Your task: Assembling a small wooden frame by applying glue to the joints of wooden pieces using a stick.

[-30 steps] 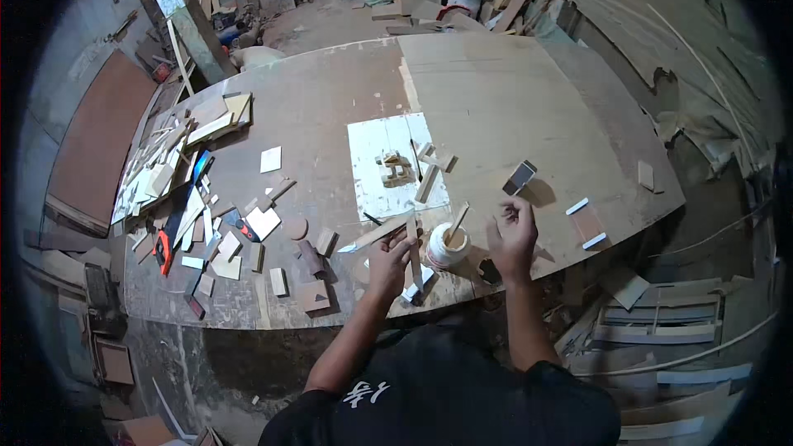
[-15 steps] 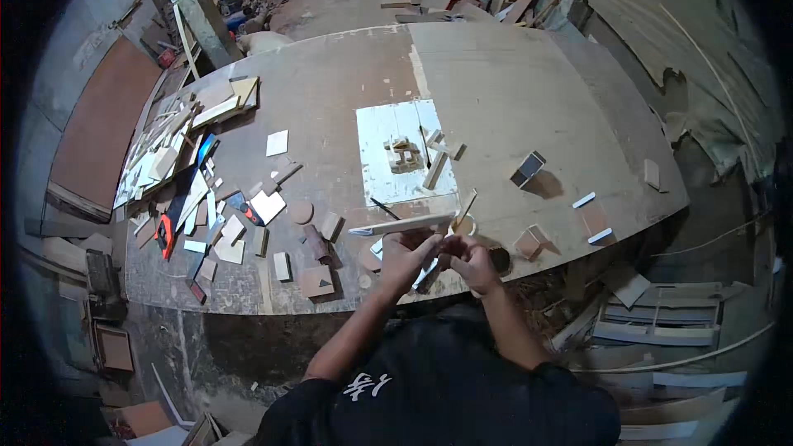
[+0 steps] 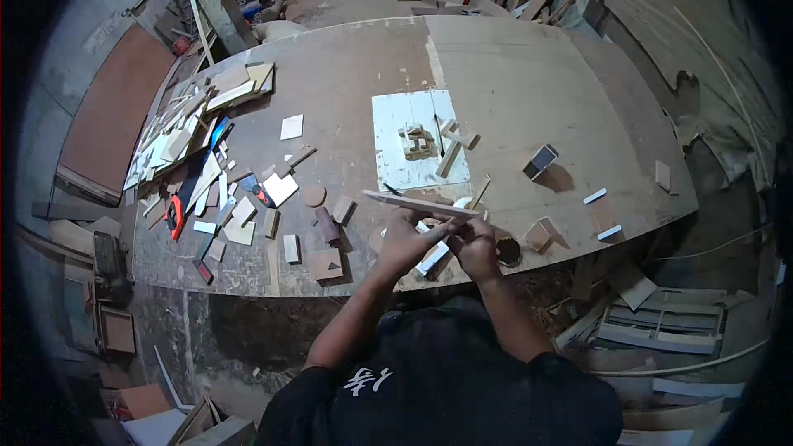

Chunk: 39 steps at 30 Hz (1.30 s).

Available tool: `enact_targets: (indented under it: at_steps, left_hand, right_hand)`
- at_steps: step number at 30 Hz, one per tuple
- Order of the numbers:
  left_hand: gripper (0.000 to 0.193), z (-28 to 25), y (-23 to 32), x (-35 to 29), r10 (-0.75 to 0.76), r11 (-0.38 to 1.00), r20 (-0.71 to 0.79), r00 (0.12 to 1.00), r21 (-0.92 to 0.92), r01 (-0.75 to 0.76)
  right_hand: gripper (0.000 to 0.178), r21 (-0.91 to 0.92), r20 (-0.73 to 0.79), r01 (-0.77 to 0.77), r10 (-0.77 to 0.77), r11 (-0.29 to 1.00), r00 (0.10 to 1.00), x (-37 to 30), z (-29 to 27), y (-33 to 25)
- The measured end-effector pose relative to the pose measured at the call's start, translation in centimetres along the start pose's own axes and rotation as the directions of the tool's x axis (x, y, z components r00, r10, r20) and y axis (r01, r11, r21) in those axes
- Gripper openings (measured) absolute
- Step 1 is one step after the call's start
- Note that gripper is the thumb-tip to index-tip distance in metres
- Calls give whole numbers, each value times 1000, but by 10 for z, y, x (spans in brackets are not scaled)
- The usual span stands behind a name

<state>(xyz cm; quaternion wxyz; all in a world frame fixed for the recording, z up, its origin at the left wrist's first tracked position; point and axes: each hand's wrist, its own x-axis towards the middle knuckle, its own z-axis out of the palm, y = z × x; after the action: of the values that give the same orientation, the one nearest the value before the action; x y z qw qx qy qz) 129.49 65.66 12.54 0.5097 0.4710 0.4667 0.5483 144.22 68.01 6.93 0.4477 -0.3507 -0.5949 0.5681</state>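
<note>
In front of me, above the table's near edge, a flat narrow strip of wood point(image 3: 413, 203) is held up in both hands. My left hand point(image 3: 403, 244) is closed on its underside near the middle. My right hand point(image 3: 476, 249) has its fingers closed at the strip's right end, the fingertips of both hands almost meeting. Beneath the hands lies a white-edged piece point(image 3: 433, 259), partly hidden. Just beyond is a white-painted board point(image 3: 401, 172) bearing a small stacked wooden assembly point(image 3: 417, 142), crossed wood sticks point(image 3: 450, 158) and a thin dark rod point(image 3: 439, 135).
A heap of wood scraps point(image 3: 169, 144) and a saw with an orange-black handle point(image 3: 175, 216) lie at left. Small blocks point(image 3: 292, 249) are scattered left of my hands. To the right are a dark round pot point(image 3: 508, 253), a dark-faced block point(image 3: 541, 162) and an L-shaped wood piece point(image 3: 542, 234).
The strip has turned, its left end now higher and farther away and its right end lower. Both hands still hold it. The whole view has shifted slightly.
</note>
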Motion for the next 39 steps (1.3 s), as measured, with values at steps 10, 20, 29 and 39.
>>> enact_targets:
  at_steps: [10, 20, 29, 39]
  left_hand:
    - [57, -9, -21, -24, -155, 922, -76, 985, 346, 172]
    - [59, -67, -179, 11, -142, 545, -221, 965, 797, 263]
    - [50, -83, -201, 22, -192, 589, -249, 949, 744, 315]
    - [34, -107, -196, -12, -181, 935, -82, 980, 294, 197]
  right_hand:
    - [13, 39, -208, -93, 99, 995, 973, -8, -3, 9]
    - [18, -31, -314, 9, -18, 999, 949, -20, -47, -19]
    - [15, -53, -391, 0, -21, 999, 920, -31, -69, -28]
    - [18, -156, -243, -56, 17, 986, 970, -14, -72, -42]
